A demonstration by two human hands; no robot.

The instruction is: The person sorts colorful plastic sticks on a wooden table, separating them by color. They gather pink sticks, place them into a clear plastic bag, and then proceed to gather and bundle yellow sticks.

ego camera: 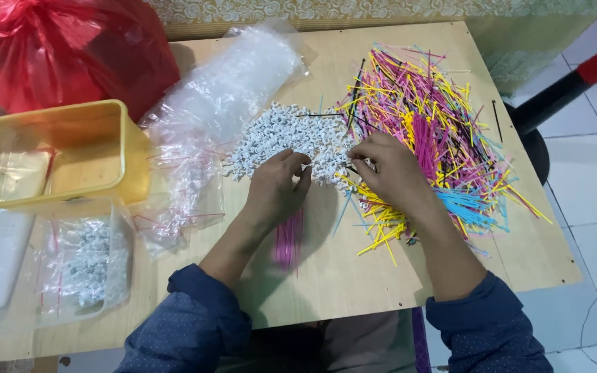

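Note:
My left hand [278,190] is curled around a bundle of pink sticks [289,238] that hangs out below the palm, blurred. Its fingertips reach the near edge of a heap of small white plastic pieces [281,135] on the wooden table [340,276]. My right hand [392,173] rests fingers-down where that white heap meets a big spread of thin coloured sticks [443,131] in pink, yellow, blue and black. Its fingertips pinch at something among the pieces, but what it holds is hidden.
A yellow plastic tub [115,148] stands at the left, with a clear tub of bagged white pieces [84,266] in front of it. Clear plastic bags [209,124] lie between tub and heap. A red bag [70,48] sits behind. Right of the table stands a black-and-red pole [561,90].

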